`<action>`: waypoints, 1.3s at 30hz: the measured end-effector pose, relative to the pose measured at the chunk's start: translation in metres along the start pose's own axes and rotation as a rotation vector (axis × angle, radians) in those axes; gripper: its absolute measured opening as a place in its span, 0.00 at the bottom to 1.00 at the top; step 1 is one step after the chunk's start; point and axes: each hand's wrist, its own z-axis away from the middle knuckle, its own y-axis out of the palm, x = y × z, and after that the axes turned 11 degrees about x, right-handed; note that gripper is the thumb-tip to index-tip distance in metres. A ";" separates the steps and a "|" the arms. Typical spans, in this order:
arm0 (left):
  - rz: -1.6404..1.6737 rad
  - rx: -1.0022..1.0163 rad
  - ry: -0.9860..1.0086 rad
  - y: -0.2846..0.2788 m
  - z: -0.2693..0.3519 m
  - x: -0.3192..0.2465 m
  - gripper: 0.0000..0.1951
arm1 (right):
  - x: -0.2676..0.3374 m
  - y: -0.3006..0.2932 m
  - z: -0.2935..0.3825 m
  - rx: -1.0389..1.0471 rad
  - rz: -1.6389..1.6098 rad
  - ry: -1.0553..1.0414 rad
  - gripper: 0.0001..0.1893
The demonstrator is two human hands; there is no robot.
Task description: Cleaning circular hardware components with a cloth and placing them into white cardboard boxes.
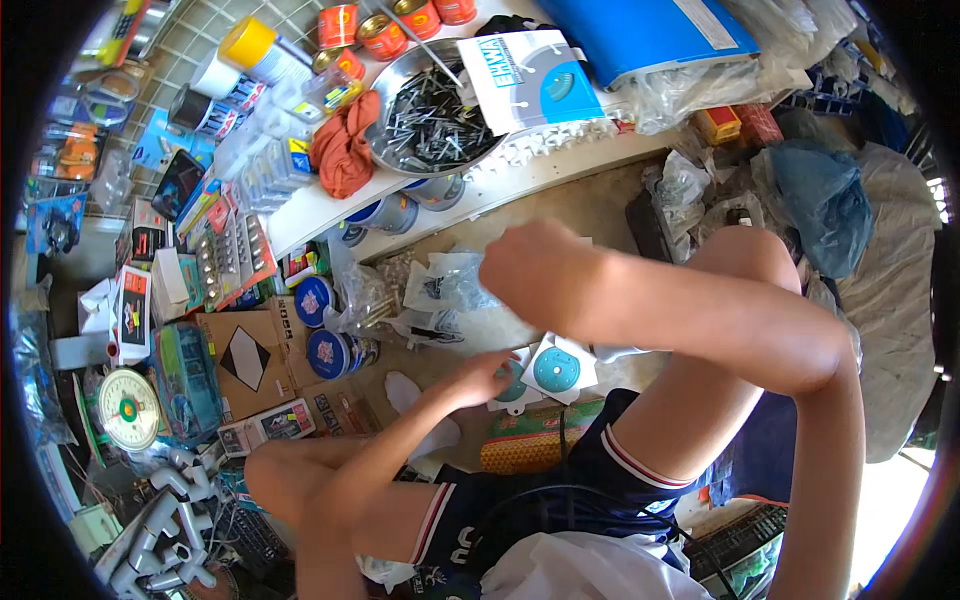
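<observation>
My left hand [484, 380] reaches down between my knees. Its fingers are over the edge of a teal saw disc on a white card [513, 389]; whether they grip it is unclear. Just right of it lies a second teal disc [557, 369], flat on a white square card with a small hole at its centre. My right hand [536, 277] is raised above the floor, blurred by motion, its fingers curled and turned from view. Anything inside it is hidden. Beneath the cards sits a green and yellow carton [525, 444].
A white shelf [517, 176] ahead carries a metal bowl of screws or nails [435, 124], an EHWA packet [529, 82], orange tins [382, 36] and an orange cloth [345, 142]. Plastic bags [450, 285] lie on the floor. Cardboard boxes [247, 360] and a dial scale [129, 409] stand left.
</observation>
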 end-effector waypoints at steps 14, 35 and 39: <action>0.103 -1.035 -0.726 0.002 -0.205 -0.068 0.31 | 0.016 -0.043 0.155 -0.303 -0.718 0.543 0.08; 0.635 -0.591 -0.431 -0.006 0.015 -0.152 0.19 | -0.032 -0.012 0.126 -0.684 1.324 -0.411 0.18; 0.657 -0.649 -0.426 -0.003 -0.134 -0.076 0.18 | -0.016 0.031 0.084 -0.452 0.912 -0.300 0.18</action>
